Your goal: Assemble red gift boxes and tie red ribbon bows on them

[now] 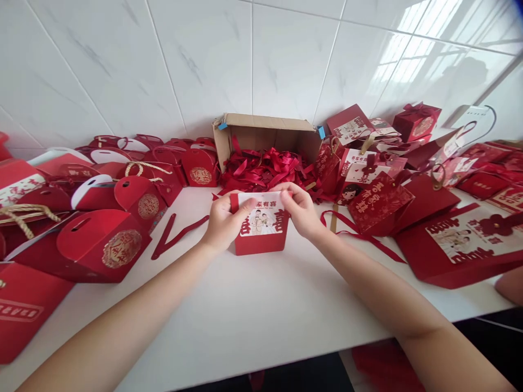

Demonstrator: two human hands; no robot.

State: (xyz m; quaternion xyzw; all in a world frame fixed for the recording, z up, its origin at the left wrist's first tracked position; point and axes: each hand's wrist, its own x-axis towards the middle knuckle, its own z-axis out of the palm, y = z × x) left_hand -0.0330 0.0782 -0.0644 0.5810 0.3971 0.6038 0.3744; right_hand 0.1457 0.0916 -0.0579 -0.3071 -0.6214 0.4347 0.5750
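Pinching the small red box [261, 245] by its top corners now, with left hand [226, 219] and right hand [300, 211], likely to keep it steady and level, mid-table [253, 310], in front of the open carton [265, 121]

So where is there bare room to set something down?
Bare white tabletop lies widest in front of the red paper box held in the left hand and right hand; a narrower strip separates the left forearm from red rounded-flap card boxes. Crowded: far left, far right, and back, around the brown cardboard carton.
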